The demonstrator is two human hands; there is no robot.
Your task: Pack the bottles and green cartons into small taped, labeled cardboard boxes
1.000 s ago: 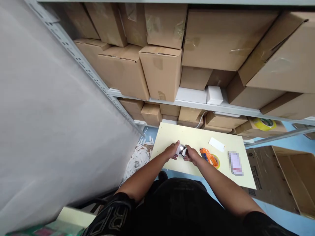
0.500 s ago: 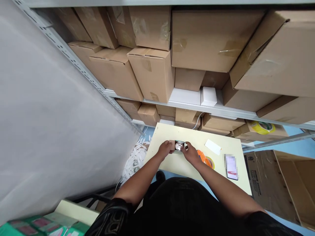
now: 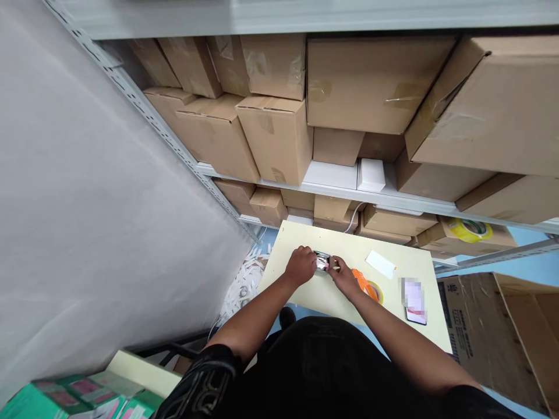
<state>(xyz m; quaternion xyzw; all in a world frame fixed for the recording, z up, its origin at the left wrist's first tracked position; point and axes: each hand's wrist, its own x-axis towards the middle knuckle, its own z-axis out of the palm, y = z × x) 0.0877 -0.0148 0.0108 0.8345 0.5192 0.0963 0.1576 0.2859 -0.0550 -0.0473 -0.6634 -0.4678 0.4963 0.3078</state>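
Between my hands, over the pale yellow table point(image 3: 301, 294), is a small open box point(image 3: 323, 254) with a shiny, silvery, rounded object point(image 3: 322, 263) in it. What the shiny object is, I cannot make out. My left hand point(image 3: 302, 265) is closed around the left end of the box, its fingertips partly hidden. From the right side, my right hand point(image 3: 343, 274) grips the other end, thumb and fingers close to the silvery object. Just right of that hand lies an orange tape dispenser point(image 3: 361, 280) with a roll of yellow tape point(image 3: 375, 290), partly covered by my forearm.
A white slip point(image 3: 381, 264) and a phone point(image 3: 414, 302) lie on the table's right part. Shelves with cardboard boxes point(image 3: 275, 139) rise behind it. A large open carton point(image 3: 484, 331) stands at right, paper scraps point(image 3: 242, 285) cover the floor at left, and green boxes point(image 3: 82, 396) sit lower left.
The small box has turned in my hands, and its silvery content now faces up. My left hand has closed further over the left end. The camera view has shifted somewhat.
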